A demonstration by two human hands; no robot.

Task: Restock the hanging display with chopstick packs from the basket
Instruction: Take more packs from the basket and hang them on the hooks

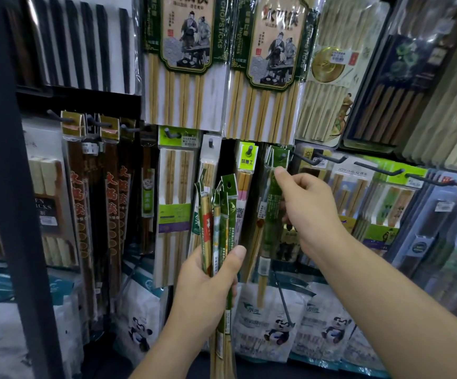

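Note:
My left hand (208, 283) grips a bundle of several narrow green chopstick packs (222, 214), held upright in front of the hanging display. My right hand (309, 212) pinches one green chopstick pack (272, 212) and holds its top up at a display hook (284, 155), where similar green packs hang. Whether the pack's hole sits on the hook is hidden by the pack header. The basket is out of view.
Hanging chopstick packs fill the display on all sides: big bamboo packs (183, 64) above, dark red-lettered packs (112, 209) left. Bare black hooks (380, 170) jut out to the right. A dark upright post (8, 187) stands left. Panda-printed bags (279, 326) sit below.

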